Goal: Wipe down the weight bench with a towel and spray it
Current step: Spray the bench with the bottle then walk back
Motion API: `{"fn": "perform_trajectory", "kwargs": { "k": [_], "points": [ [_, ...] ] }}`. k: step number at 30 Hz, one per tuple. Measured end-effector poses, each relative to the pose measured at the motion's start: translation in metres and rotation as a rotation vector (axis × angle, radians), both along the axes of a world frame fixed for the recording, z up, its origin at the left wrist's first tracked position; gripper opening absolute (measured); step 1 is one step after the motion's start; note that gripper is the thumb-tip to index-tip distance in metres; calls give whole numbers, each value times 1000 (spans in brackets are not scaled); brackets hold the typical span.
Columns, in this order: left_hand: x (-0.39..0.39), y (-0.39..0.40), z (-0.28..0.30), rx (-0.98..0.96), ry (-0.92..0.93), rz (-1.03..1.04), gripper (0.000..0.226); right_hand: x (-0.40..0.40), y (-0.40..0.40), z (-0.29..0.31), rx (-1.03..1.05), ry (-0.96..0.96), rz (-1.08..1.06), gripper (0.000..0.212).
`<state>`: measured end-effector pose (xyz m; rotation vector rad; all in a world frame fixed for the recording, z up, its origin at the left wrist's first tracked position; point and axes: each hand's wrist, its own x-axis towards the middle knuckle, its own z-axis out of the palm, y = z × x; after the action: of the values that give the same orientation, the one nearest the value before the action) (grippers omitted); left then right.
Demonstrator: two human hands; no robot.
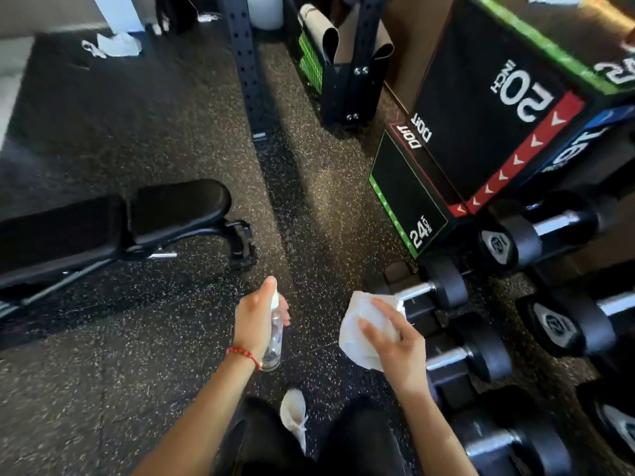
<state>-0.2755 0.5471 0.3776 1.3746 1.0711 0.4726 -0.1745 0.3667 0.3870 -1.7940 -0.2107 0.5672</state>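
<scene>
We read this as the start of the job: both tools are in hand, but nothing has reached the weight bench [113, 228] yet. The bench stands at the left edge of the speckled rubber floor [86, 389], well apart from both hands. It is black and padded, with two cushions split by a narrow gap, the nearer one rounded at its end, and a dark metal frame and foot beneath. We cannot tell from here whether the pads are wet or dirty.

Moving right, our left hand [256, 321] is wrapped around a small clear spray bottle [275, 334], held upright with a finger on its white top; a red bracelet [244, 355] circles the wrist. A crumpled white scrap [293, 415] lies on the floor between our legs.

Further right, our right hand [395, 341] holds a folded white towel [360, 329], fingers spread loosely over the cloth and thumb hidden behind it. The nozzle seems turned toward the towel, so we may be wetting it, though no mist shows.

Along the right edge of the floor sit rows of dumbbells [508, 242] and a black plyo box [481, 132].

Next, we judge, we must turn left, step to the bench, and bring spray or towel over its pads.
</scene>
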Motion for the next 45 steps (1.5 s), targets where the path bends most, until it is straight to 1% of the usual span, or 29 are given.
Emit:
{"fn": "perform_trajectory", "kwargs": {
  "k": [3,9,12,18,22,30,33,37,41,45],
  "points": [
    [34,34,-4,-54,-18,59,57,35,33,0,-8,-4,13,32],
    [121,92,-12,-63,-18,103,54,126,99,-7,16,11,51,30],
    [172,122,-12,-91,-50,126,54,180,133,-7,17,9,74,30],
    [253,175,-4,-68,-67,79,55,272,192,7,12,-13,103,31],
    [300,211,-16,-72,-71,72,57,314,232,-4,18,-18,93,32],
    [398,316,-23,-39,-61,-69,54,389,331,-15,-11,-39,18,32],
    [432,358,-17,33,-63,-153,54,415,371,-14,-18,-53,-21,32],
    [476,414,-9,71,-58,-257,57,449,422,-9,-12,-53,-97,33],
    [517,446,-6,84,-1,-337,58,477,446,-8,-28,-63,-172,32],
    [566,454,-3,69,9,-360,57,508,447,-7,-61,-57,-251,32]
  ]
}}
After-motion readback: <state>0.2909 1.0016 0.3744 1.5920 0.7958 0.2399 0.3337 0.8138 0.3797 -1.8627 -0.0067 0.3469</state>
